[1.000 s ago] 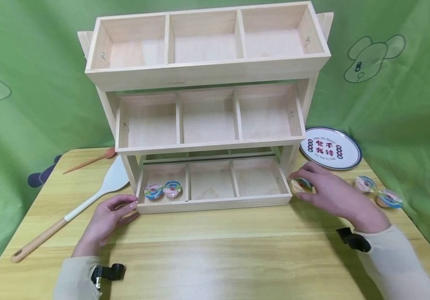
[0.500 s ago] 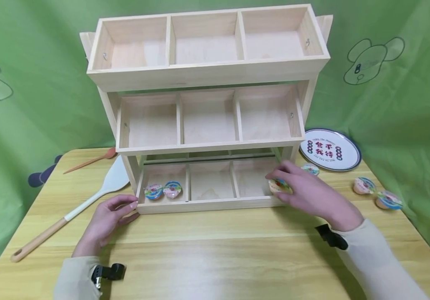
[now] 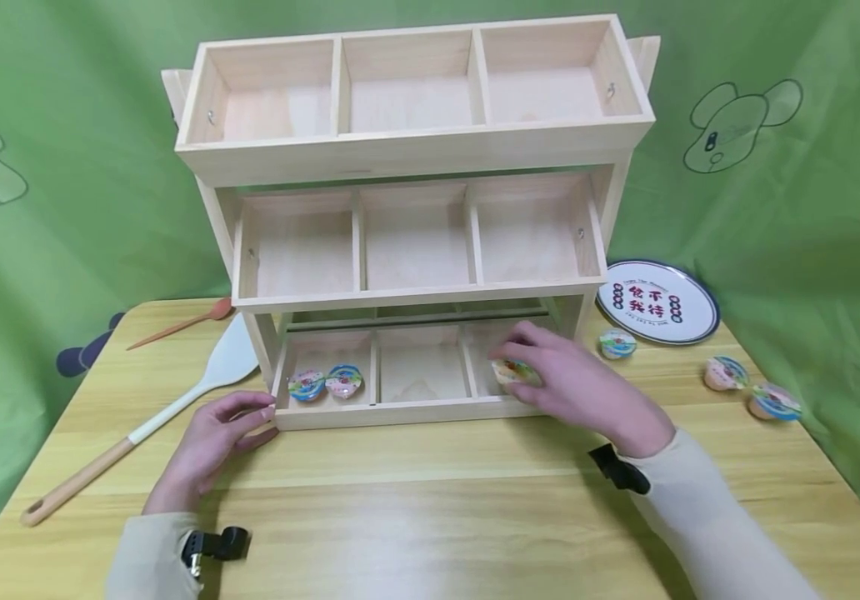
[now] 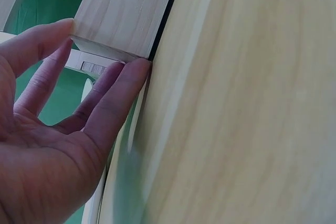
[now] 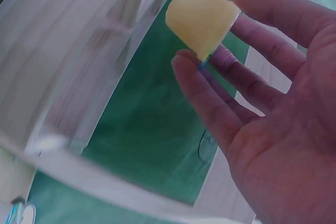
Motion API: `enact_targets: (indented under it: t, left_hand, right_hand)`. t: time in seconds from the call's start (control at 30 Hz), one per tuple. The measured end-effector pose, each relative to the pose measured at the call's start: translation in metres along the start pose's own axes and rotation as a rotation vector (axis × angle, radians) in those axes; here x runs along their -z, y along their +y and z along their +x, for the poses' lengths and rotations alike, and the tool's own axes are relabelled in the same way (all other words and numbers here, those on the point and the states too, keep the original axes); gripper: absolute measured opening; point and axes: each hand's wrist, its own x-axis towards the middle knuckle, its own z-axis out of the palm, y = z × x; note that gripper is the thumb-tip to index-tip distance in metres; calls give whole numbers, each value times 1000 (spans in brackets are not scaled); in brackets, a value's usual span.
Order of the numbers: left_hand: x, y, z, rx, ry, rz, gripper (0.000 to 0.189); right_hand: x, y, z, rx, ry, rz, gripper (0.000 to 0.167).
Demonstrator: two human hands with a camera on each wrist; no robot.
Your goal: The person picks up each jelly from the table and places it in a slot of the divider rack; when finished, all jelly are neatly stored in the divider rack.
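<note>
My right hand (image 3: 576,383) pinches a small jelly cup (image 3: 512,372) by its rim, above the right compartment of the shelf's bottom tray. In the right wrist view this jelly cup (image 5: 202,19) shows a pale yellow body, its printed lid toward the palm. My left hand (image 3: 212,446) rests its fingertips against the front left corner of the wooden three-tier shelf (image 3: 430,412). The left wrist view shows the thumb and fingers of the left hand (image 4: 58,145) spread across that wooden end (image 4: 123,19). Two jelly cups (image 3: 325,382) sit side by side in the bottom left compartment.
Right of the shelf stand a jelly cup (image 3: 617,343) and two others, a pink one (image 3: 726,373) and an orange one (image 3: 773,402). A white printed plate (image 3: 657,302) lies behind them. On the left are a white spatula (image 3: 231,350) and an orange spoon (image 3: 216,310).
My right hand has moved left with the jelly cup, from beside the shelf to over the bottom right compartment. Another jelly cup by the plate has come into view. My left hand has stayed put.
</note>
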Motion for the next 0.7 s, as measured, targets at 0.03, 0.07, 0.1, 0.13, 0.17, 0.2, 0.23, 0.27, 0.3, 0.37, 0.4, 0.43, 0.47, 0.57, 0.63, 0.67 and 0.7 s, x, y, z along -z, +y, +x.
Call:
enact_targets:
  t: [0.03, 0.07, 0.1, 0.13, 0.17, 0.2, 0.23, 0.27, 0.3, 0.37, 0.4, 0.43, 0.47, 0.57, 0.63, 0.67, 0.7]
  left_hand:
    - [0, 0, 0, 0, 1, -1, 28]
    - [0, 0, 0, 0, 3, 0, 28]
    - [0, 0, 0, -1, 4, 0, 29]
    - [0, 0, 0, -2, 6, 0, 29]
    - [0, 0, 0, -2, 7, 0, 30]
    - [0, 1, 0, -3, 8, 1, 31]
    - [-1, 1, 0, -4, 8, 0, 31]
    - [-1, 1, 0, -3, 9, -1, 31]
    - [-1, 1, 0, -3, 9, -3, 31]
    - [-1, 1, 0, -1, 10, -3, 29]
    - [-1, 1, 0, 1, 13, -6, 28]
    - [-1, 1, 0, 3, 14, -8, 27]
    - [-1, 1, 0, 5, 15, -10, 27]
    - [0, 1, 0, 9, 13, -13, 27]
    - [0, 1, 0, 9, 9, -13, 28]
    - [0, 1, 0, 10, 8, -13, 28]
    - [0, 0, 0, 10, 6, -12, 28]
  right_hand:
    - [-1, -2, 2, 11, -3, 6, 42]
    - [-2, -4, 5, 18, -6, 13, 42]
    - [-3, -7, 7, 28, -9, 22, 42]
    - [-4, -9, 9, 35, -10, 29, 43]
    - [-5, -10, 11, 41, -11, 35, 43]
    - [-5, -12, 13, 49, -12, 42, 43]
    - [-6, -14, 15, 53, -13, 45, 43]
    - [-7, -15, 17, 59, -15, 49, 42]
    - [-8, -16, 20, 64, -16, 51, 43]
    - [-10, -18, 24, 70, -16, 53, 43]
    - [-11, -18, 27, 73, -15, 58, 42]
    - [-13, -19, 29, 72, -14, 61, 43]
    - [-14, -20, 32, 71, -15, 68, 43]
    - [-19, -21, 39, 66, -24, 95, 43]
    - [-22, -22, 44, 67, -42, 114, 43]
    - [-25, -22, 47, 67, -53, 124, 43]
    - [-27, -23, 49, 67, -61, 133, 43]
